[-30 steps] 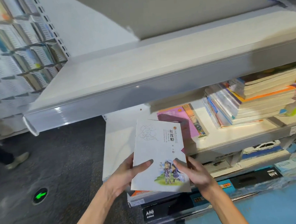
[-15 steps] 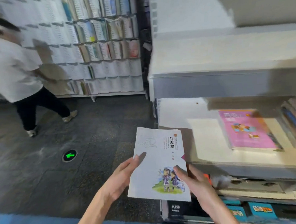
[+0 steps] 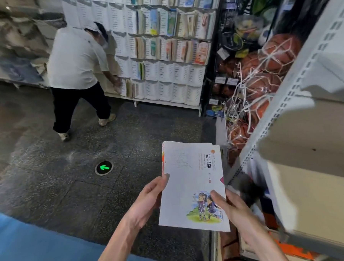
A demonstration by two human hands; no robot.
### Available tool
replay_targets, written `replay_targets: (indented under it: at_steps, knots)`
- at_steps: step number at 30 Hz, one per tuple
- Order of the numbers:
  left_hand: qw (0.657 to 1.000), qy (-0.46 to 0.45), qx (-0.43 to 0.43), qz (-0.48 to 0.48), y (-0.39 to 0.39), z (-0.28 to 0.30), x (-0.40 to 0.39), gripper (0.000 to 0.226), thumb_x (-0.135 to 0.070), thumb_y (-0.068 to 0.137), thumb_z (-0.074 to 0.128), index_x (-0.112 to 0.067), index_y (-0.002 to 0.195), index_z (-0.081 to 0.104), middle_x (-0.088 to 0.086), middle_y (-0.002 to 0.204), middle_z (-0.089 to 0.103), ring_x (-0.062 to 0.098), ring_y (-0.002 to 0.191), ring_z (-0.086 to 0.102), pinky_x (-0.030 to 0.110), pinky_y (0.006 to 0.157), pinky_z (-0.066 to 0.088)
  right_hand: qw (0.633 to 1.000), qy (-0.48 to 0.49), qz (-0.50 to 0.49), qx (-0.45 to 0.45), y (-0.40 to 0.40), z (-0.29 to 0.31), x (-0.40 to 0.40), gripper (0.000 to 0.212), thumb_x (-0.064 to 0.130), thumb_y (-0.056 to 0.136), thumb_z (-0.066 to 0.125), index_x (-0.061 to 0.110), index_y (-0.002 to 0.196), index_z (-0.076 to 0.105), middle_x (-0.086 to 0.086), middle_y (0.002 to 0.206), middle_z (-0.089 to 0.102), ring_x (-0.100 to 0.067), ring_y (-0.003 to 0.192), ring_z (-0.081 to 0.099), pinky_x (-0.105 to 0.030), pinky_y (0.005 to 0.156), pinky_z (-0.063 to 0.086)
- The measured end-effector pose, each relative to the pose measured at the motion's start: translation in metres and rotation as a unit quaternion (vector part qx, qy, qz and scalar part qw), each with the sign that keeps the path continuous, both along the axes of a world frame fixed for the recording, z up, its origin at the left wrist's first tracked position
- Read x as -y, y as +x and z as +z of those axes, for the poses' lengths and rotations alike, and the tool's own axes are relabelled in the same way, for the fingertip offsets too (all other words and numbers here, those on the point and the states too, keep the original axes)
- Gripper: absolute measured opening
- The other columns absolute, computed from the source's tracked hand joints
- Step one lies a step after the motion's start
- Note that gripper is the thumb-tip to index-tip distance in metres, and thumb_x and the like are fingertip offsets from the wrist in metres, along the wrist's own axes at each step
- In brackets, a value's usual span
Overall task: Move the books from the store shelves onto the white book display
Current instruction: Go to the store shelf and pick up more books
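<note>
Dark speckled stone floor (image 3: 74, 187) fills the middle of the frame, with a round floor light showing a green arrow (image 3: 103, 167) set into it at centre left, and a strip of blue flooring (image 3: 30, 249) running along the lower left corner. Up at the top centre stands the white book display rack of slotted pockets (image 3: 164, 75), some pockets holding colourful books, many bare. At the upper left a person in a white shirt and dark trousers (image 3: 74, 75) bends toward that rack, one arm reaching into its lower rows. Right of the rack, orange basketballs in white netting (image 3: 264, 75) hang in a cluster against dark shelving. Down the right edge runs the grey metal store shelf with a perforated upright (image 3: 311, 139), blurred and close to the camera.

Now the action, lower centre: a thin white paperback with red Chinese characters and a cartoon of two children on a green patch (image 3: 191, 181) is held face up over the floor, just left of the store shelf. The left hand (image 3: 149, 199) grips its left edge, thumb on the cover. The right hand (image 3: 231, 209) holds the lower right corner, thumb pressed by the cartoon. Both hands clamp on the one book, apart from each other at its opposite edges.
</note>
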State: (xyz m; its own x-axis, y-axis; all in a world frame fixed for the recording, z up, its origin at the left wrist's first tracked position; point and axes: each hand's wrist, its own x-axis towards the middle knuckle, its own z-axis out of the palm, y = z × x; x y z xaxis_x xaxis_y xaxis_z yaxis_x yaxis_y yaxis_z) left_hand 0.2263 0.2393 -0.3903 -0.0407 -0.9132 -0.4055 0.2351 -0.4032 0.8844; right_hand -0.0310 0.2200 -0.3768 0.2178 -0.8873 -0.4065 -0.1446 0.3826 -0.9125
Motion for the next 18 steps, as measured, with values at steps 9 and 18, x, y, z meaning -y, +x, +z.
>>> replay_targets:
  at_steps: [9,18]
  knots:
    - [0.999,-0.018,0.031,0.025,0.074,-0.013,0.11,0.036,-0.037,0.097,0.064,-0.015,0.125,0.068,0.003,0.123,0.073,0.026,0.119,0.066,0.043,0.106,0.049,0.995,-0.032,0.067,-0.071,0.084,-0.029,0.13,0.059,0.074,0.082,0.06,0.045,0.133,0.058,0.027,0.129,0.064,0.0,0.123,0.059,-0.043,0.113,0.042]
    - [0.996,0.0,0.083,0.017,0.16,-0.012,0.3,0.034,-0.034,0.098,0.063,-0.015,0.127,0.066,0.003,0.123,0.073,0.025,0.117,0.068,0.046,0.105,0.051,0.989,-0.063,0.112,-0.076,0.17,-0.047,0.335,0.063,0.068,0.092,0.05,0.019,0.129,0.064,0.002,0.124,0.071,-0.016,0.119,0.064,-0.04,0.104,0.05]
